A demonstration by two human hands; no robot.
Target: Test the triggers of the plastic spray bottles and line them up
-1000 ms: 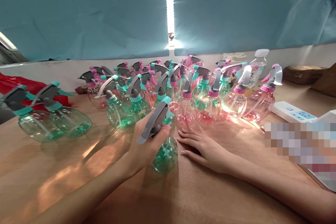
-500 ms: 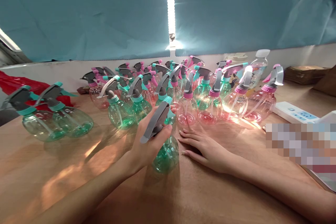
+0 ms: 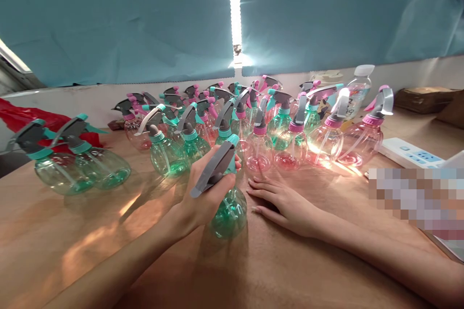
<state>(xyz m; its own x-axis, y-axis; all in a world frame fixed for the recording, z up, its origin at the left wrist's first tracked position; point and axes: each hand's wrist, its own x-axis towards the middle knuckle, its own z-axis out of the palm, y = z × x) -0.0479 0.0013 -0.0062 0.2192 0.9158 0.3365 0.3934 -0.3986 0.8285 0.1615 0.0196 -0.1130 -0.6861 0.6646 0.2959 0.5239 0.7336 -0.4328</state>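
My left hand [image 3: 210,193] is wrapped round the neck and trigger of a green spray bottle [image 3: 229,217] with a grey and turquoise head. Part of the neck is hidden behind my fingers, and the bottle's base appears to rest on the wooden table [image 3: 282,270]. Flat on the table to the right lies my right hand [image 3: 281,200], its fingers stretched out and holding nothing. Just beyond my right fingertips stands a pink spray bottle [image 3: 258,154]. Close behind my left hand is another green spray bottle [image 3: 195,149].
Several pink and green spray bottles crowd the back of the table. Two green spray bottles [image 3: 105,174] stand at the left, near a red plastic bag [image 3: 54,120]. At the right are a clear water bottle [image 3: 357,91], a white power strip [image 3: 413,152] and a brown package [image 3: 426,99].
The head of the held spray bottle has tipped very slightly to the left with my left hand. My right hand stays in place.
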